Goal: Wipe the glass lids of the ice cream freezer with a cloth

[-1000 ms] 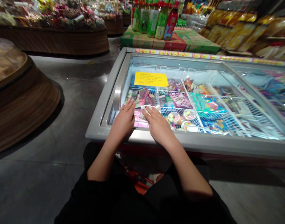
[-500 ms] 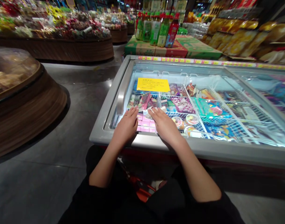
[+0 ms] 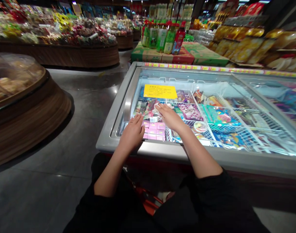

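Note:
My left hand (image 3: 133, 130) lies flat on the glass lid at the near left corner of a chest freezer (image 3: 159, 146), fingers stretched out and holding nothing. Farther in on the same glass, my right hand (image 3: 171, 117) presses down a crumpled white cloth (image 3: 157, 105), perhaps a tissue, which shows at both sides of its fingers. Under the glass, between the hands, are pink boxes (image 3: 152, 131). Purple packets (image 3: 190, 111) and a round tub (image 3: 200, 126) lie to the right in wire baskets. A yellow notice (image 3: 160, 91) is beyond my fingertips.
A metal handle (image 3: 128, 108) stands up at the lid's left side. Bottles (image 3: 162, 38) stand on cartons (image 3: 206, 53) behind the freezer. Round wooden display stands (image 3: 24, 106) are to the left, with grey floor (image 3: 89, 106) between. Something orange (image 3: 149, 205) is below my lap.
My right hand has slid away from me and slightly right over the glass, with the white cloth under it. My left hand has stayed near the corner. The view has shifted slightly.

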`<state>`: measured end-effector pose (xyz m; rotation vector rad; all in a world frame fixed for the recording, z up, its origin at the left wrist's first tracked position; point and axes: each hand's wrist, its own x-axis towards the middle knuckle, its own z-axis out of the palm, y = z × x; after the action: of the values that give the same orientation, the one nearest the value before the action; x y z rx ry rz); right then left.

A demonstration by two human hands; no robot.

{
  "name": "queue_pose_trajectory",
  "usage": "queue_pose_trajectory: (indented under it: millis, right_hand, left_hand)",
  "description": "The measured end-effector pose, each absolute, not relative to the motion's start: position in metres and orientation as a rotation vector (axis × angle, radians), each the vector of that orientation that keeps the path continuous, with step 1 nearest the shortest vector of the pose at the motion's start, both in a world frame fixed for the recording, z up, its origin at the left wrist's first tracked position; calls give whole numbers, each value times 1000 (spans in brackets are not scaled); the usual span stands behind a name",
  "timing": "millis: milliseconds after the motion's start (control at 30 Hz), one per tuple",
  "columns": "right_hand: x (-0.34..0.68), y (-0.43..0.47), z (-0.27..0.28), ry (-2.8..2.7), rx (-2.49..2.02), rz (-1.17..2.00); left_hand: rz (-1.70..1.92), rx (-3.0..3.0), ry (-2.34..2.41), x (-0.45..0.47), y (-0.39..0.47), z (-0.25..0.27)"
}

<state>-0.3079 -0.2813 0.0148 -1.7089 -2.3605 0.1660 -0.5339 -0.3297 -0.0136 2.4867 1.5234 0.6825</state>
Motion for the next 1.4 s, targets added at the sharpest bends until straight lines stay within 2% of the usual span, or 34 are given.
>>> queue_pose_trajectory:
  millis: [233,533,800,1100,1267,1400]
  right_hand:
    - [-324,-329,2,-2435,-1559,139]
    - [-319,-259,7,-2385,-1603,283]
    - [-306,-286,1,-2375,-1530,272]
    - [-328,-233,24,-2381,-1719,137]
    - [-333,-250,25,-2396,-1708,-67]
    - [-345,-247,17,-2443,-1579,97]
  left_hand:
    - [762,2568,1576,-523,-329,-22]
    - [573,2563,1592,-528,-330,-11]
    - [459,2634,1663,-520,-328,-4]
    - [153,2761,1518,-524,-310,49]
    - [188,2744,1439,-528,-290,46]
    - [255,2770,1594,-516,-264,43]
